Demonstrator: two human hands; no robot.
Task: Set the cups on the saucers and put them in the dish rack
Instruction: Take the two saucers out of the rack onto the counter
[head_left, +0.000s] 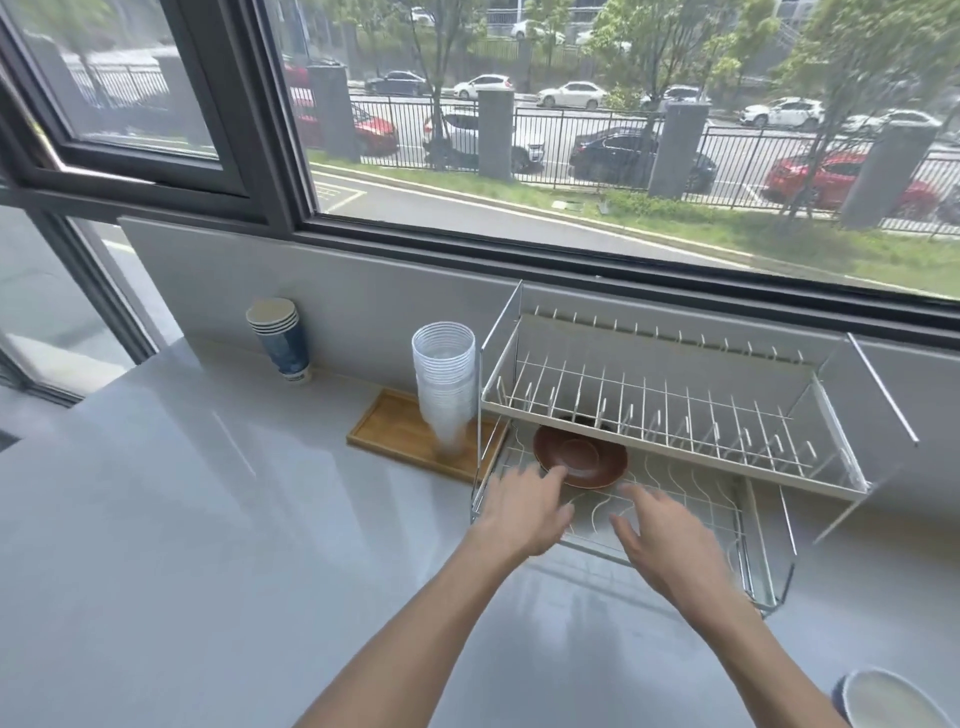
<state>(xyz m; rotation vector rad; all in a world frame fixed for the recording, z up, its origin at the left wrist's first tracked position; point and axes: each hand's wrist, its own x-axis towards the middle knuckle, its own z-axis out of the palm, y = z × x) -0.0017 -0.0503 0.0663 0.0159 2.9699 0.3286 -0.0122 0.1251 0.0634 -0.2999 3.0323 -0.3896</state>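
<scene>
We saw a two-tier wire dish rack (670, 410) standing on the pale counter (182, 519) below the window (571, 130). A brown saucer (580, 461) lay on the rack's lower tier, under the empty upper shelf. Our left hand (522, 506) reached in with fingers spread, fingertips at the saucer's near left edge; our right hand (667, 540) hovered spread over the lower wires, holding nothing. Left of the rack, stacked clear cups (444, 384) stood on a wooden tray (395, 431), paper cups (280, 338) farther left. A blue-rimmed cup (888, 701) showed at the near right corner.
</scene>
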